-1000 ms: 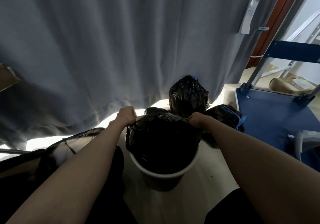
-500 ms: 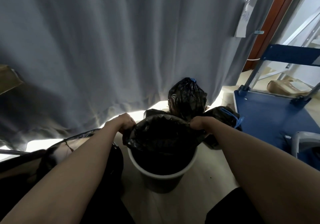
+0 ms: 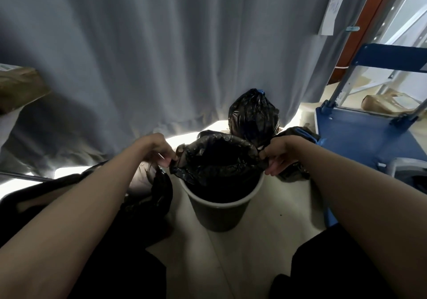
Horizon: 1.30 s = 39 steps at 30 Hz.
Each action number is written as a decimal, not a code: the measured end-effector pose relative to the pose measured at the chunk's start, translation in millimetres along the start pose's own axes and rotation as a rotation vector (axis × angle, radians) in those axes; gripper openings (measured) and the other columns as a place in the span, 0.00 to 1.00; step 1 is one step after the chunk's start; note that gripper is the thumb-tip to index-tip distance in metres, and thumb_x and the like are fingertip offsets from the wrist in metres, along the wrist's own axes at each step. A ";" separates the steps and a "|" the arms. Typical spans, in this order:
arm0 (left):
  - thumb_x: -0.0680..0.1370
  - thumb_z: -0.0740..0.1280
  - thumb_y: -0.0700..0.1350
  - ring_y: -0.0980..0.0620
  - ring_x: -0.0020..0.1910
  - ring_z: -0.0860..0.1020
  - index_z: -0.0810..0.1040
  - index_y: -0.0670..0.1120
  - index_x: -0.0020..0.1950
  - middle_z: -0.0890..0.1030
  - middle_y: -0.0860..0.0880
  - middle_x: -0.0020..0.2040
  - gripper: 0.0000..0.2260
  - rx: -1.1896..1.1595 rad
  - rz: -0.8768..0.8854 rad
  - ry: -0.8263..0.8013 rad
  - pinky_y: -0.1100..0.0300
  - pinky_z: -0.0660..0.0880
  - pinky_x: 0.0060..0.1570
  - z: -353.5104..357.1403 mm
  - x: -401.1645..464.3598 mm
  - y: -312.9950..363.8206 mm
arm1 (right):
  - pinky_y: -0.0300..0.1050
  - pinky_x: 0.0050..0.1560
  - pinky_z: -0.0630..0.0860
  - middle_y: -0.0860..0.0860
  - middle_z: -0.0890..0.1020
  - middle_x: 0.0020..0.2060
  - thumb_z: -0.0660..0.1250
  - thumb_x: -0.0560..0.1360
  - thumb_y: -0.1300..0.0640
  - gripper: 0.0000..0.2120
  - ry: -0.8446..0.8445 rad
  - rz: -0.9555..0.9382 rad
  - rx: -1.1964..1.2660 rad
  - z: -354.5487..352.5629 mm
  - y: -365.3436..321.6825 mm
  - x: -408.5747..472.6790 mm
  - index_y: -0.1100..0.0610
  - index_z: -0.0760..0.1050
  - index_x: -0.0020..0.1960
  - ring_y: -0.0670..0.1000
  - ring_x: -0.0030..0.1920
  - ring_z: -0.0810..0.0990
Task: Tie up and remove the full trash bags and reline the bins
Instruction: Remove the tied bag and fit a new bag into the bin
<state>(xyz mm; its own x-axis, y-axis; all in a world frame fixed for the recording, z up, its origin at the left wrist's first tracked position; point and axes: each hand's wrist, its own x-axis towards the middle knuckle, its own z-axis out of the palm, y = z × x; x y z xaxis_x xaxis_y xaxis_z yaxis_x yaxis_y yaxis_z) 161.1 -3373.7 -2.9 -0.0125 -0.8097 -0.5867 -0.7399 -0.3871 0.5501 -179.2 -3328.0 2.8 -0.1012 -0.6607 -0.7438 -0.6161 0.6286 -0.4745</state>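
**Bin being relined: contents of the scene**

Curtain (image 3: 161,56): grey, hung across the back, reaching the floor (image 3: 231,264).
Cart (image 3: 360,134): blue platform, stood at the right.
Bin (image 3: 219,213): dark, pale-rimmed, set on the floor between the forearms.
Liner (image 3: 219,158): black bag, held open at the bin's mouth and bunched above the rim.
Tied bag (image 3: 254,114): black, knotted, stood behind the bin against the curtain.
Second bag (image 3: 298,134): black with blue ties, partly hidden behind the right wrist.
Left hand (image 3: 159,147): liner's left edge pinched in curled fingers.
Right hand (image 3: 277,153): liner's right edge pinched, remaining fingers loosely extended.
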 end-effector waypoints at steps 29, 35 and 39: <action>0.77 0.63 0.33 0.46 0.23 0.78 0.81 0.45 0.41 0.81 0.43 0.36 0.11 -0.039 0.121 0.287 0.53 0.81 0.34 33.4 -10.8 -18.1 | 0.51 0.31 0.81 0.57 0.77 0.47 0.59 0.81 0.64 0.03 -0.046 0.025 0.609 28.5 36.6 -4.9 0.64 0.70 0.49 0.56 0.33 0.83; 0.76 0.70 0.44 0.44 0.46 0.83 0.78 0.46 0.62 0.83 0.44 0.55 0.15 0.275 0.206 0.375 0.59 0.75 0.48 32.4 -10.4 -15.3 | 0.35 0.22 0.75 0.54 0.73 0.35 0.59 0.79 0.68 0.10 0.103 -0.101 0.640 33.4 29.7 -6.3 0.59 0.70 0.40 0.48 0.31 0.72; 0.74 0.73 0.50 0.44 0.44 0.82 0.79 0.44 0.62 0.83 0.43 0.54 0.19 0.234 0.237 0.345 0.59 0.76 0.40 29.7 2.9 -6.3 | 0.34 0.24 0.73 0.52 0.73 0.33 0.59 0.78 0.68 0.11 0.131 -0.133 0.634 35.5 26.9 -6.4 0.57 0.69 0.39 0.47 0.29 0.70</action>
<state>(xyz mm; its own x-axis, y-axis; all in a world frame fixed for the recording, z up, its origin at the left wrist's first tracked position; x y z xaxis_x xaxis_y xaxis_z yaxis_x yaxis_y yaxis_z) 145.8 -3360.5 -25.7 -0.0046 -0.9780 -0.2085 -0.8759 -0.0967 0.4727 -167.4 -3292.2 -22.0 -0.1751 -0.7689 -0.6149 -0.0552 0.6313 -0.7736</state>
